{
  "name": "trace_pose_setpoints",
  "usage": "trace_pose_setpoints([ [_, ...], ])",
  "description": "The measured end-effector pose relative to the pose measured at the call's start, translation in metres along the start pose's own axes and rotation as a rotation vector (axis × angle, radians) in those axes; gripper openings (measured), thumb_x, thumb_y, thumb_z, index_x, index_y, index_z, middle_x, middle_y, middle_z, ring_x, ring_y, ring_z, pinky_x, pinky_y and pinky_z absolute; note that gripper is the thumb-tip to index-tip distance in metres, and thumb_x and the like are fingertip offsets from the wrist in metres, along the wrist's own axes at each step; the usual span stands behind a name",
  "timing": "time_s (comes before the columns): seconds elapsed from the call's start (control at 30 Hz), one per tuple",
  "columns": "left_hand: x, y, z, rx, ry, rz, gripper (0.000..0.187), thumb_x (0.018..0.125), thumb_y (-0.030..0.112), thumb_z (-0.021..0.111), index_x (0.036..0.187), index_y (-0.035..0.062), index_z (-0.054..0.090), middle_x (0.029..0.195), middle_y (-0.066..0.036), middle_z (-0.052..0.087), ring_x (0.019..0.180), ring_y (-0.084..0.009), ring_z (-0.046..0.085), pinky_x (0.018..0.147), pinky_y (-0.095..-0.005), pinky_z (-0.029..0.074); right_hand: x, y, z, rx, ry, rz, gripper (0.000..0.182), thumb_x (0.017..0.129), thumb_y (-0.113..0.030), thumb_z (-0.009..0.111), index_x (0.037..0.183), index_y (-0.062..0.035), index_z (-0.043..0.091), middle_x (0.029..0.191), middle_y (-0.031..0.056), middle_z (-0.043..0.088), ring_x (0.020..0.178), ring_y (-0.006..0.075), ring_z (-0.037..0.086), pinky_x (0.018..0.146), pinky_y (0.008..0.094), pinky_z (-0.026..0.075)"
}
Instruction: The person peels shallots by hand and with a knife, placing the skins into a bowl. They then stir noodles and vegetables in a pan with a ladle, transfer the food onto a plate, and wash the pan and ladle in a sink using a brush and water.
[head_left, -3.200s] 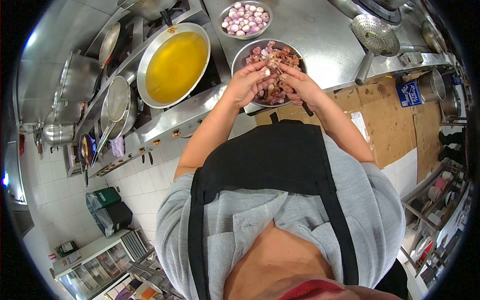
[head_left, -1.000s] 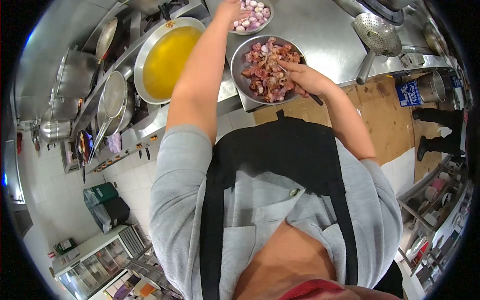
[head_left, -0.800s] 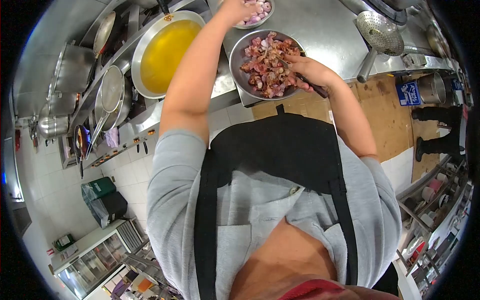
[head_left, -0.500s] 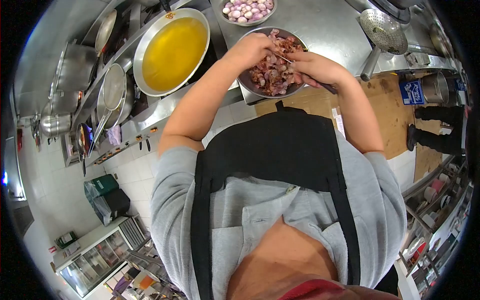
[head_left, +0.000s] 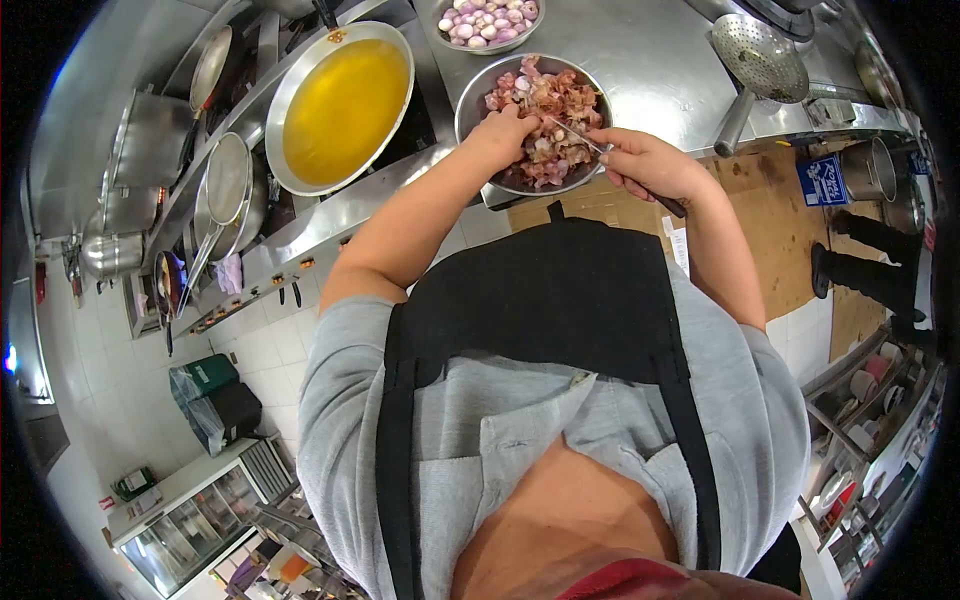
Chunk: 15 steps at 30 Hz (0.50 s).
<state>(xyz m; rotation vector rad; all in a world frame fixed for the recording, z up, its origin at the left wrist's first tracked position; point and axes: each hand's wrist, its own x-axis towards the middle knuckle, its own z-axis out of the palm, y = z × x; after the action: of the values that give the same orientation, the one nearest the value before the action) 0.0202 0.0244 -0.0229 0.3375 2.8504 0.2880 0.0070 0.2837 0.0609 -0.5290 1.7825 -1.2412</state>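
Observation:
A metal bowl holds a heap of reddish-brown shallot skins with some pinkish shallots mixed in. Over its left side my left hand is closed, its fingertips down among the skins; what they pinch is hidden. My right hand, at the bowl's right rim, grips a small knife. The blade points left across the bowl toward my left fingers, and the dark handle sticks out below my palm. Just beyond, a second bowl contains peeled, pale purple shallots.
A wide pan of yellow oil sits on the stove to the left. A strainer lies nearer the stove's front. On the steel counter, a perforated skimmer rests at right. Another person's dark-clothed legs stand far right.
My left hand has drawn back down and left within the bowl. My right hand has shifted slightly down with the knife, so more of the blade shows between the hands.

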Motion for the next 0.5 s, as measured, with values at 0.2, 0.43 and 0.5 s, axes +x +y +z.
trace_pose_setpoints([
  [0.2,0.009,-0.021,-0.005,-0.045,0.076,0.061,0.033,0.067,0.011,0.069,0.100,0.0116,0.061,0.102,-0.016,0.057,0.093,-0.0333,0.059,0.079,-0.0398,0.049,-0.006,0.008,-0.005,0.060,0.037,-0.025,0.045,0.092,-0.014,0.045,0.135,-0.0042,0.039,0.066,-0.0012,0.048,0.044,0.0036,0.041,0.039,0.0193,0.035],
  [0.43,-0.015,-0.031,-0.060,-0.805,0.034,-0.055,0.023,0.072,0.010,0.068,0.091,0.0034,0.057,0.092,-0.006,0.063,0.083,-0.0163,0.059,0.072,-0.0292,0.047,-0.002,0.009,0.000,0.150,0.113,-0.131,0.042,0.091,-0.015,0.048,0.131,-0.0027,0.042,0.066,-0.0014,0.047,0.043,0.0040,0.040,0.039,0.0188,0.033],
  [0.5,-0.017,-0.034,-0.057,-1.286,-0.063,-0.056,0.029,0.076,0.006,0.066,0.101,0.0022,0.053,0.099,-0.008,0.061,0.087,-0.0150,0.059,0.075,-0.0269,0.047,0.007,0.008,0.007,0.201,0.154,-0.209,0.040,0.091,-0.016,0.049,0.129,-0.0022,0.044,0.066,-0.0015,0.048,0.042,0.0042,0.040,0.039,0.0189,0.032],
])
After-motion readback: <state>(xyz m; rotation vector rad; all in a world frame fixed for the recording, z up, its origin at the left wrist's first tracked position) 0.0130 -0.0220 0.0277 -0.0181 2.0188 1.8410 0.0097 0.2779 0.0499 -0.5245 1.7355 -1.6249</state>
